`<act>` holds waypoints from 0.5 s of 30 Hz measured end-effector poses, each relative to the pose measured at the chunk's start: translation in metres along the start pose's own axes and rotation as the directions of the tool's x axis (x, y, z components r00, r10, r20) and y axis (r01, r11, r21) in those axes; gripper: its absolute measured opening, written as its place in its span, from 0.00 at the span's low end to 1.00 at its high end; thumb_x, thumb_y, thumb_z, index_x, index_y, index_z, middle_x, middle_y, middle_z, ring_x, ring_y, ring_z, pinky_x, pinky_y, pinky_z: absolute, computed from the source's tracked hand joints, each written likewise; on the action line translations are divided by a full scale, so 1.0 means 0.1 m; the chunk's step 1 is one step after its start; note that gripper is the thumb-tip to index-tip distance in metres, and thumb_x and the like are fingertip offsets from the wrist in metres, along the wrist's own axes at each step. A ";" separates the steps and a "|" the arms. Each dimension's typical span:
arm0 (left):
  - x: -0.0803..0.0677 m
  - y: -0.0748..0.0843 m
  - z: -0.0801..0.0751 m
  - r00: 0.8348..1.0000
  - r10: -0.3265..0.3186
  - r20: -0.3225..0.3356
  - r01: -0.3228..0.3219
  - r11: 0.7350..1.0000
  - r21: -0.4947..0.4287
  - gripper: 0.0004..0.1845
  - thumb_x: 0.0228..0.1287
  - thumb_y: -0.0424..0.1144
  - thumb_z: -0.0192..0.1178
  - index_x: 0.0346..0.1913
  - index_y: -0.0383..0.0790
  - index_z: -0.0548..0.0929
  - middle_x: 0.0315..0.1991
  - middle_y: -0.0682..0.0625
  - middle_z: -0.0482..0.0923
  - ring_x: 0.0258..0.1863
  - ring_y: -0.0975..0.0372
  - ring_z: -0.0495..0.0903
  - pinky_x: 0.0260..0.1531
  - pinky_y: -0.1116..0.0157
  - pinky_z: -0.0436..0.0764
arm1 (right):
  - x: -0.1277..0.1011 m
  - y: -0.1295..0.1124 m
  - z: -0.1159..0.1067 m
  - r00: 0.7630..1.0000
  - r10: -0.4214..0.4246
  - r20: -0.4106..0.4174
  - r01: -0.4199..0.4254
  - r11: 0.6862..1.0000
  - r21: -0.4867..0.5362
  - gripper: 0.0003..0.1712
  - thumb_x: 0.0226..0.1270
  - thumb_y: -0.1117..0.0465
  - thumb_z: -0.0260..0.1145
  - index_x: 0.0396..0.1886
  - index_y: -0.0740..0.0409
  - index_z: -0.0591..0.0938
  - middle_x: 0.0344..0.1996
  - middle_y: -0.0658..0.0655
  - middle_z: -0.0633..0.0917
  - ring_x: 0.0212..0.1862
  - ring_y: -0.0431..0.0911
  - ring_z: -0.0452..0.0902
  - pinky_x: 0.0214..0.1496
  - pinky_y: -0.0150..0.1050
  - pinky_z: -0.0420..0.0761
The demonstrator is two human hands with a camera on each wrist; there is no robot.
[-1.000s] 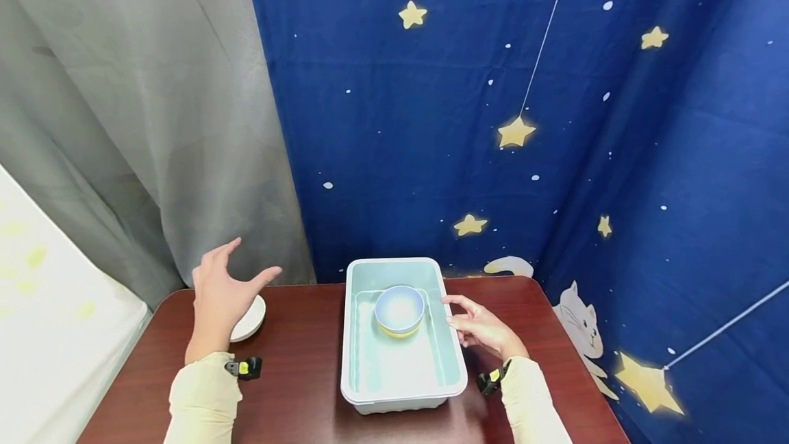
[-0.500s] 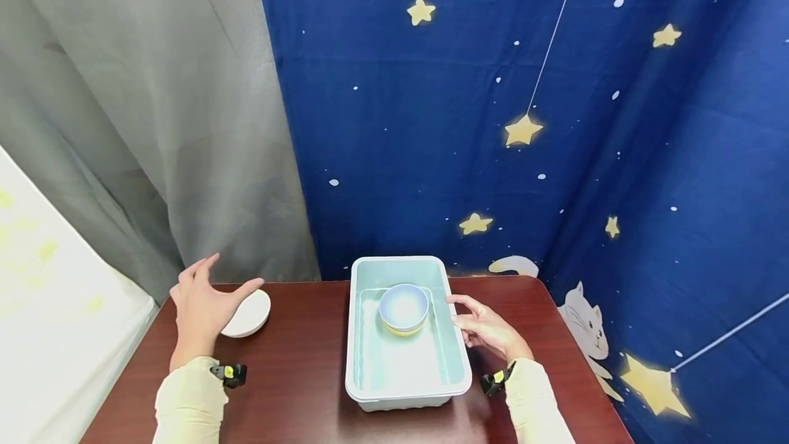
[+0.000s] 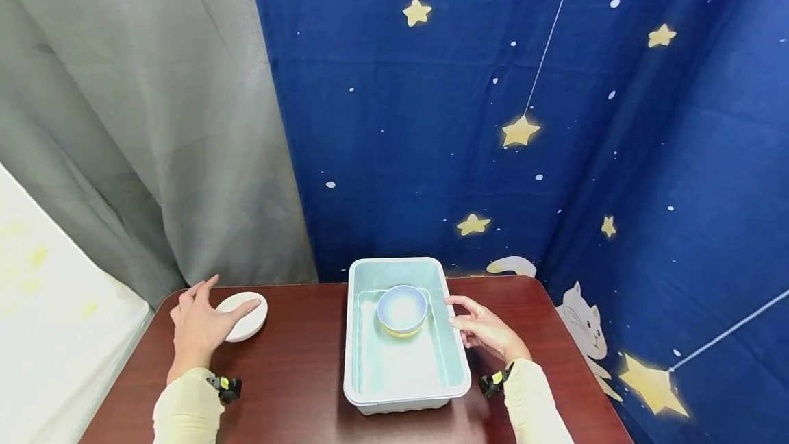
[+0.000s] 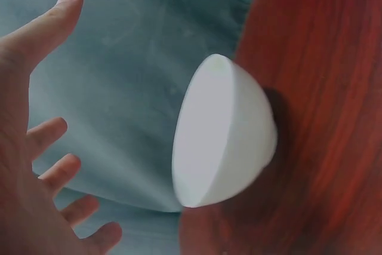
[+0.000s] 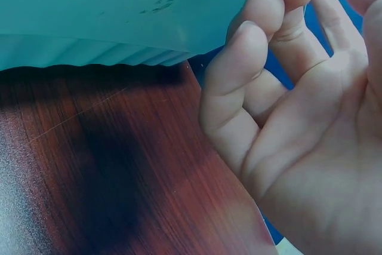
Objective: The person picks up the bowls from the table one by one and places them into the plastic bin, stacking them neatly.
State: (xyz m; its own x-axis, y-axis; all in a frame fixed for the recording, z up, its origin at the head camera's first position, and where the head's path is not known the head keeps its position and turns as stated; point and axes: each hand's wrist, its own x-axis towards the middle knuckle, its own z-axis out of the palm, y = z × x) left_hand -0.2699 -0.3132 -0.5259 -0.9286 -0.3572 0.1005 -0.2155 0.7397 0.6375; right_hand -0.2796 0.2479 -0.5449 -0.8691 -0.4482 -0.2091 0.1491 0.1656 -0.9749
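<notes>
A white bowl (image 3: 246, 321) stands upright on the table's far left; the left wrist view shows this white bowl (image 4: 221, 135) from the side. My left hand (image 3: 200, 324) hovers just left of it, thumb and fingers spread wide with a gap between them. Its thumb overlaps the bowl in the head view. My right hand (image 3: 483, 327) holds the right rim of a pale blue plastic tub (image 3: 407, 399), index finger and thumb at the edge. In the right wrist view, the other fingers (image 5: 236, 61) curl against its outer wall. Inside the tub, a blue bowl (image 3: 403, 308) nests in a yellow bowl (image 3: 401, 333).
The dark red wooden table (image 3: 290, 375) runs under everything, with rounded far corners. A grey curtain (image 3: 228, 156) and a blue star-patterned curtain (image 3: 401, 122) hang right behind its far edge. White cloth (image 3: 49, 334) hangs along the left side.
My left hand has moved left and down toward the white bowl, which now shows more fully. The right hand stays at the tub's rim, and the stacked bowls have not moved.
</notes>
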 end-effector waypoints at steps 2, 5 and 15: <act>0.00 -0.03 0.04 1.000 -0.001 0.011 0.001 1.000 0.012 0.64 0.45 0.78 0.68 0.81 0.49 0.56 0.80 0.33 0.48 0.73 0.32 0.49 0.52 0.30 0.66 | 0.00 0.00 -0.01 1.000 -0.003 0.006 0.003 1.000 -0.005 0.33 0.75 0.58 0.64 0.75 0.52 0.64 0.23 0.43 0.79 0.26 0.41 0.73 0.32 0.35 0.73; -0.01 -0.06 0.09 1.000 -0.007 0.031 0.006 1.000 0.029 0.65 0.45 0.78 0.68 0.81 0.47 0.57 0.80 0.32 0.48 0.72 0.30 0.49 0.53 0.30 0.66 | 0.01 0.00 -0.01 1.000 0.004 -0.006 -0.004 1.000 -0.015 0.33 0.73 0.57 0.66 0.74 0.52 0.66 0.21 0.44 0.77 0.25 0.42 0.71 0.31 0.35 0.72; 0.00 -0.18 0.26 0.997 0.015 0.078 -0.021 0.998 0.066 0.66 0.44 0.76 0.70 0.81 0.43 0.57 0.79 0.32 0.52 0.69 0.28 0.52 0.55 0.30 0.66 | 0.01 0.00 0.01 0.999 0.024 -0.034 -0.025 1.000 -0.009 0.32 0.73 0.57 0.66 0.73 0.51 0.67 0.22 0.46 0.77 0.26 0.43 0.71 0.32 0.36 0.72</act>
State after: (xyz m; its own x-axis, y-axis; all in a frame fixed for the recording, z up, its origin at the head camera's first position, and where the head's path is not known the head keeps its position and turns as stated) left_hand -0.2736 -0.3115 -0.5567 -0.9525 -0.3002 0.0506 -0.2158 0.7831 0.5833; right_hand -0.2801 0.2469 -0.5450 -0.8807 -0.4141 -0.2300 0.1663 0.1844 -0.9687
